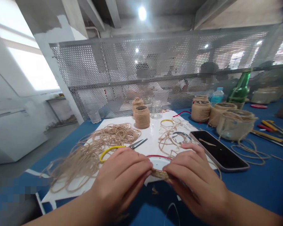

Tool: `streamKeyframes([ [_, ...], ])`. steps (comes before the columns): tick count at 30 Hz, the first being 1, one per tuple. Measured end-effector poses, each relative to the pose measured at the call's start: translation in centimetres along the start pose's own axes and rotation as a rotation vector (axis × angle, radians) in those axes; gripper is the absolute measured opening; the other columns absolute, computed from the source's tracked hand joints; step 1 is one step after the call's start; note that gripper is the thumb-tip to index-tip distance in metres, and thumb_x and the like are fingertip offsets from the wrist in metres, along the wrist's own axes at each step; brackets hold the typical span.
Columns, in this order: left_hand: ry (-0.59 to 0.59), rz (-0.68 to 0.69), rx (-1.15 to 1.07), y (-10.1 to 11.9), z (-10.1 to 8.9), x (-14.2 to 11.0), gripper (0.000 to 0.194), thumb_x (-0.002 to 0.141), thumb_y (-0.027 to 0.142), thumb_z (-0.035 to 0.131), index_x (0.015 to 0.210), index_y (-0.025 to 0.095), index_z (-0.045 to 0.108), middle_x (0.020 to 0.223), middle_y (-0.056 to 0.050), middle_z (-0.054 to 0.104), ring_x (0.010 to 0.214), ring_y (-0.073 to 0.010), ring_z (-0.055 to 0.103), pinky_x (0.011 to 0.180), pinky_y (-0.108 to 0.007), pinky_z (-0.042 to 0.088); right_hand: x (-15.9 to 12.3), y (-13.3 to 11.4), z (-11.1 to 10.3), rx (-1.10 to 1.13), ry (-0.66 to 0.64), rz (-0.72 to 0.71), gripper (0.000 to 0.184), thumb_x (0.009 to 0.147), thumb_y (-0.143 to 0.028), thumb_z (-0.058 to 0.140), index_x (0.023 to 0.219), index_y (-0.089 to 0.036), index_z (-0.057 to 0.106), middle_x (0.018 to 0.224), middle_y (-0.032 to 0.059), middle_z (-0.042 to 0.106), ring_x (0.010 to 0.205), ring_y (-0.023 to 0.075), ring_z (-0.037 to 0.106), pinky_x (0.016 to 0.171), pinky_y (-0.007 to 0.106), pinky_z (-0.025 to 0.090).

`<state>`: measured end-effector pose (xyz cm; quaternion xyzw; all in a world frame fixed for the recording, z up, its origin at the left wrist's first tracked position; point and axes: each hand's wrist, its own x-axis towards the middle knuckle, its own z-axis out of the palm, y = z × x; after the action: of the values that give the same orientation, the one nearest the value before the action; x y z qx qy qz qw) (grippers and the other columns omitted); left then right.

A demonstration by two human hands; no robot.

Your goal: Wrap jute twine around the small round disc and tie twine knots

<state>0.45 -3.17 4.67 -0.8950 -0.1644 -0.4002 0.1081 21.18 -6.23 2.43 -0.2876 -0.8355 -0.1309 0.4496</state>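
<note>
Braided twine strip [160,174] between the fingers of both hands, above blue table [266,185].

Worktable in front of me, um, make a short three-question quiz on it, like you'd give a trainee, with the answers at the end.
1. Multiple choice: what color is the handle of the scissors?
A) red
B) yellow
C) green

2. True or false: the phone lies to the left of the scissors.

3. Short answer: what is held between the left hand and the right hand?

Key:
1. B
2. False; it lies to their right
3. A tan, woven-looking piece
</note>
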Motion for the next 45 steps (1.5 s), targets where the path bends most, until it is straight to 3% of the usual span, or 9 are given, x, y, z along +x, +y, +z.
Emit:
streamKeyframes([
  [6, -0.007, 0.115, 0.172, 0.0, 0.0, -0.7, 0.027, 0.074, 0.019, 0.064, 0.1, 0.01, 0.059, 0.093, -0.008, 0.066, 0.089, -0.0166, 0.06, 0.082, -0.029, 0.05, -0.1, -0.6, -0.2, 0.004, 0.035, 0.003, 0.015, 0.074, -0.003, 0.054, 0.087, -0.011, 0.057, 0.069, 0.0035, 0.058, 0.067, 0.0144, 0.049, 0.085, 0.043, 0.039],
  [12, -0.002, 0.172, 0.157, -0.3, 0.2, -1.1, 0.026, 0.076, 0.01, 0.06, 0.102, 0.007, 0.058, 0.094, -0.009, 0.063, 0.091, -0.015, 0.058, 0.085, -0.027, 0.049, -0.2, -0.6, -0.1, 0.006, 0.043, 0.005, 0.015, 0.075, -0.005, 0.053, 0.086, -0.013, 0.058, 0.067, 0.0022, 0.058, 0.065, 0.0133, 0.051, 0.089, 0.042, 0.041],
  [24, -0.139, 0.183, 0.134, -0.2, -0.8, -0.7, 0.025, 0.085, 0.009, 0.044, 0.107, 0.009, 0.056, 0.094, -0.01, 0.066, 0.094, -0.0177, 0.058, 0.086, -0.031, 0.05, -0.2, -0.4, 0.0, -0.002, 0.028, -0.013, 0.017, 0.076, -0.006, 0.051, 0.089, -0.014, 0.057, 0.068, 0.0015, 0.058, 0.066, 0.0128, 0.053, 0.093, 0.043, 0.04],
  [34, -0.128, 0.238, 0.177, -0.4, -0.8, -0.5, 0.023, 0.086, 0.01, 0.042, 0.102, 0.008, 0.059, 0.092, -0.01, 0.063, 0.093, -0.0182, 0.057, 0.085, -0.03, 0.048, -0.4, -0.1, 0.2, -0.017, -0.046, -0.02, 0.016, 0.078, -0.006, 0.05, 0.09, -0.012, 0.058, 0.07, 0.0023, 0.058, 0.069, 0.0134, 0.052, 0.096, 0.046, 0.035],
  [40, -0.159, 0.237, 0.168, -0.2, -0.7, -0.1, 0.025, 0.087, 0.011, 0.039, 0.104, 0.007, 0.057, 0.091, -0.011, 0.062, 0.089, -0.0177, 0.057, 0.081, -0.027, 0.048, -0.6, 0.6, 0.5, -0.011, -0.081, -0.067, 0.035, 0.078, -0.006, 0.052, 0.113, -0.009, 0.051, 0.08, 0.0031, 0.06, 0.076, 0.0137, 0.053, 0.098, 0.044, 0.034],
  [45, -0.18, 0.175, 0.114, 0.0, -0.8, 0.0, 0.023, 0.088, 0.011, 0.04, 0.105, 0.008, 0.055, 0.09, -0.011, 0.061, 0.086, -0.0167, 0.057, 0.075, -0.025, 0.049, -1.1, 1.1, 0.6, -0.013, -0.081, -0.136, 0.033, 0.081, -0.007, 0.049, 0.113, -0.012, 0.052, 0.082, 0.0028, 0.062, 0.078, 0.0127, 0.055, 0.099, 0.042, 0.034],
])
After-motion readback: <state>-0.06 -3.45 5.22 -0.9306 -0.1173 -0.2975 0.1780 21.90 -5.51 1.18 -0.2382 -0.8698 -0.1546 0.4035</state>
